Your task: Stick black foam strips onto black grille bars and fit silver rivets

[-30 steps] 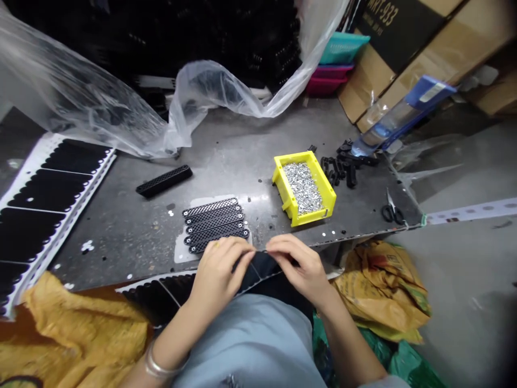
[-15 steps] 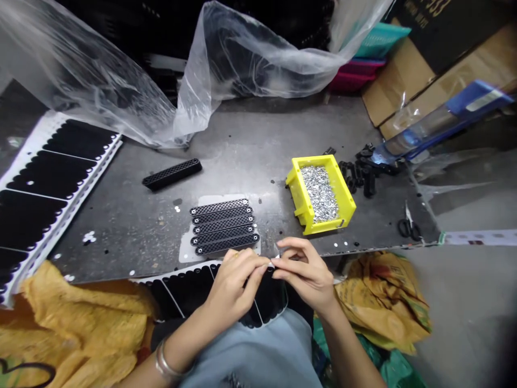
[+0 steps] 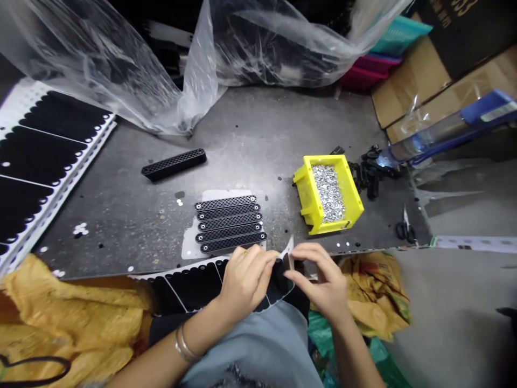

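A sheet of black adhesive strips [image 3: 191, 293] on white backing lies over my lap at the table's front edge. My left hand [image 3: 248, 277] is closed, thumb and forefinger pinched at the sheet's upper right part. Just to its right, a pale bent edge [image 3: 288, 254] of the sheet stands up against the fingertips of my right hand [image 3: 323, 277], held between thumb and forefinger. Beyond my hands, several black lattice bars [image 3: 230, 223] lie side by side on a whitish patch of the table.
A yellow bin [image 3: 353, 202] of small metal parts stands at right, with black pieces [image 3: 371, 180] and scissors [image 3: 406, 229] beyond. Another black bar [image 3: 173, 164] lies at left. More black strip sheets [image 3: 48, 145] cover the left side. Clear plastic [image 3: 278, 54] hangs at the back.
My right hand has moved right, away from my left fingertips, and its thumb and forefinger are wider apart. The pale edge now stands up between the hands. The view has shifted slightly.
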The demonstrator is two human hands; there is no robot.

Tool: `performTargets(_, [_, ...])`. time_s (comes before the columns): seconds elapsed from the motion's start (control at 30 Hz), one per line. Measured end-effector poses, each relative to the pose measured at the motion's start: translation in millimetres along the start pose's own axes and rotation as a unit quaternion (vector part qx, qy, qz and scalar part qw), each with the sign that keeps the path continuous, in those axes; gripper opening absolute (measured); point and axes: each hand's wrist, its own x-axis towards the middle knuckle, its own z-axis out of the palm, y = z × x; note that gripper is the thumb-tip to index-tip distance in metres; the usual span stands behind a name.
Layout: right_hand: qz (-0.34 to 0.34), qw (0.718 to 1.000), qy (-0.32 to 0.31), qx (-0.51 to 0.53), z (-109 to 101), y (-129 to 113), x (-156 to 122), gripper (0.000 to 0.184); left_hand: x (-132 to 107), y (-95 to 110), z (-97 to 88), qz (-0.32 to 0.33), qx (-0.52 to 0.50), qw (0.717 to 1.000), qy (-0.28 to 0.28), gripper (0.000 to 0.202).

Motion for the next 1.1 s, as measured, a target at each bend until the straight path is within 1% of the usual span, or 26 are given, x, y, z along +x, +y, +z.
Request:
performTargets(0.07, [-0.014,0.999,-0.010,-0.040,11,-7,5,0.025,0,0,0.5,0.001,0.002,1.000,-0.005,0.019])
performTargets(0.17, [-0.019,0.999,-0.026,-0.026,17,-12,9,0.024,-1,1,0.7,0.000,-0.001,1.000,-0.011,0.020])
performTargets(0.27, [-0.003,0.999,-0.049,0.011,8,-9,5,0.021,0,1,-0.3,-0.002,-0.005,1.000,-0.018,0.021])
performTargets(0.37, [0.016,0.999,-0.017,0.022,-6,-4,-3,0.022,0,0,-0.7,-0.011,0.004,1.000,-0.003,0.020])
performTargets(0.43, [0.018,1.000,-0.005,0.006,-11,-3,-5,0.024,0,0,0.3,-0.008,0.007,1.000,0.003,0.020])
performTargets(0.53, [0.000,0.999,-0.026,-0.027,-6,-6,-3,0.031,-1,1,2.9,0.002,0.004,1.000,-0.004,0.021])
performTargets(0.63, [-0.018,0.999,-0.040,-0.017,2,-10,0,0.022,-2,3,4.2,0.000,-0.002,1.000,-0.017,0.023])
performTargets(0.7, [-0.023,0.999,-0.042,-0.001,4,-10,-2,0.023,-3,4,4.5,-0.001,-0.011,1.000,-0.028,0.023])
performTargets(0.77, [-0.026,0.999,-0.034,0.000,1,-8,-7,0.025,-3,5,5.1,0.002,-0.017,0.999,-0.034,0.023])
performTargets(0.83, [-0.012,1.000,-0.022,-0.004,-5,-6,-13,0.023,-3,4,6.1,0.000,-0.010,1.000,-0.029,0.023])
performTargets(0.9, [0.011,1.000,-0.016,0.003,-12,-4,-17,0.021,-3,4,7.2,-0.011,0.003,1.000,-0.011,0.023])
performTargets(0.97, [0.026,0.999,-0.031,0.006,-15,-5,-17,0.022,-2,4,7.7,-0.019,0.004,1.000,0.000,0.024])
performTargets(1.03, [0.037,0.998,-0.055,-0.003,-14,-7,-13,0.025,-2,6,7.0,-0.009,-0.020,1.000,-0.002,0.023])
performTargets(1.1, [0.048,0.997,-0.064,-0.004,-8,-9,-8,0.023,-1,9,4.5,0.001,-0.060,0.998,-0.010,0.022])
